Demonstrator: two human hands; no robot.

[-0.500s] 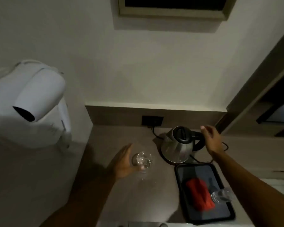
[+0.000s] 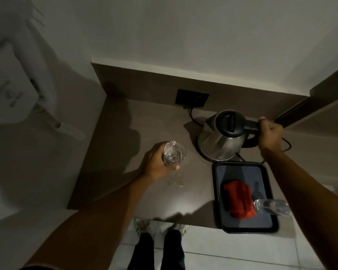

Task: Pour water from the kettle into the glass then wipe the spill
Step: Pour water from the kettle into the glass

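A steel kettle point(image 2: 219, 142) with a black lid stands on its base at the back of the brown counter point(image 2: 113, 172). My right hand point(image 2: 269, 133) is closed around its black handle. My left hand point(image 2: 157, 162) grips a clear glass point(image 2: 174, 152) standing upright on the counter, left of the kettle. A small puddle of water drops point(image 2: 175, 181) lies on the counter just in front of the glass. A folded red cloth point(image 2: 239, 199) rests on the black tray point(image 2: 273, 219) at the front right.
A second clear glass point(image 2: 271, 207) lies on its side on the tray beside the cloth. A black wall socket point(image 2: 192, 98) with the kettle's cord sits behind the kettle. A white appliance point(image 2: 18, 84) hangs at the left. A dark cabinet edge point(image 2: 310, 106) borders the right.
My right hand has closed on the kettle handle; before it hovered open above it. My left hand has wrapped round the glass. The view has tilted down, showing the floor and my feet.
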